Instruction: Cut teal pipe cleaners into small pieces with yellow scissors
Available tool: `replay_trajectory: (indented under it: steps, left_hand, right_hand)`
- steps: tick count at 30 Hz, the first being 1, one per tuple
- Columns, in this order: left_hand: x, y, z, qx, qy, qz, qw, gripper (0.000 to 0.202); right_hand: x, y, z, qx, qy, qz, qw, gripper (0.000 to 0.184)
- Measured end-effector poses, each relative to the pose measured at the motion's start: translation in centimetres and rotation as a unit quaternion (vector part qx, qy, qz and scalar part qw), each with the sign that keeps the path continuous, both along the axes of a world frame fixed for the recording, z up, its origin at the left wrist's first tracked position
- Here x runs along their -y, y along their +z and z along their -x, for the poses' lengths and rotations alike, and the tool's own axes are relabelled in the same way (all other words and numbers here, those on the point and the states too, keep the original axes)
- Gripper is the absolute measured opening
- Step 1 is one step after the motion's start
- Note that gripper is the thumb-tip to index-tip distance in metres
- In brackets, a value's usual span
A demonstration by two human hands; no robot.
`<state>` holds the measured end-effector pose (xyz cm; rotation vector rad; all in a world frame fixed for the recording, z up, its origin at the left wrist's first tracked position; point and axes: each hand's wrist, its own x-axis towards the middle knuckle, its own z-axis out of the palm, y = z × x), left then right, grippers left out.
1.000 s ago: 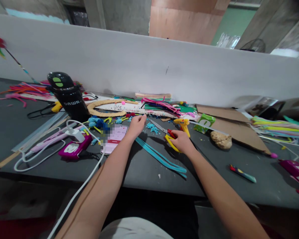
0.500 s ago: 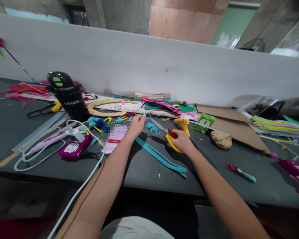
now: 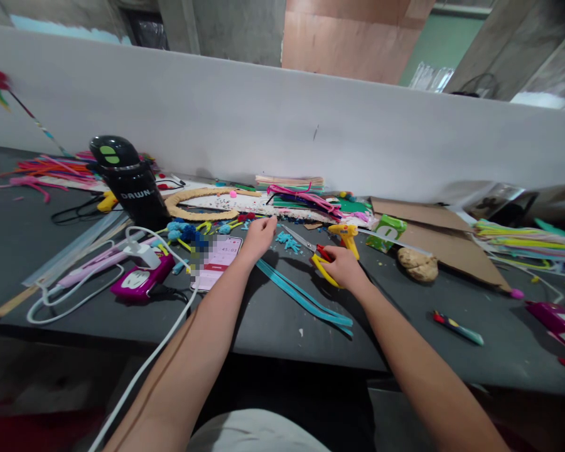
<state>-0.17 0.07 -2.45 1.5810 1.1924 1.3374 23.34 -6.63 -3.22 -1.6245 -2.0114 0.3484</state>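
My left hand (image 3: 260, 237) is closed above the desk, fingertips pressed together. What it pinches, if anything, is hidden by the fingers. Light-blue pipe cleaners (image 3: 306, 301) run from beside its wrist toward the desk's front edge. In my right hand (image 3: 343, 265) are scissors (image 3: 328, 271) with yellow and red handles, their blades pointing left toward my left hand. Short blue pipe-cleaner pieces (image 3: 288, 241) lie in a small pile between the hands. A phone (image 3: 219, 257) showing a timer lies left of my left wrist.
A black tumbler (image 3: 132, 182), a magenta power block (image 3: 144, 279) and white cables stand at left. Behind the right hand are a yellow glue gun (image 3: 346, 235), a green packet (image 3: 387, 232) and cardboard (image 3: 442, 245). A cutter-like tool (image 3: 459, 328) lies to the right.
Both hands and the scissors stay almost in place. The phone's timer has advanced by one second.
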Motion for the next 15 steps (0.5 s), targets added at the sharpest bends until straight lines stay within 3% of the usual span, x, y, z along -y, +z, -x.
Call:
replay_trajectory:
  steps: [8,15]
  left_hand:
    - [-0.08,0.10,0.10,-0.004,0.002,-0.001,1.000,0.044]
    - [-0.09,0.00,0.12,0.003,-0.005,-0.002,1.000,0.044]
  right_hand:
    - [0.54,0.55,0.28,-0.009,-0.023,-0.011,1.000,0.031]
    - [0.39,0.43,0.17,-0.003,-0.017,0.005,1.000,0.027]
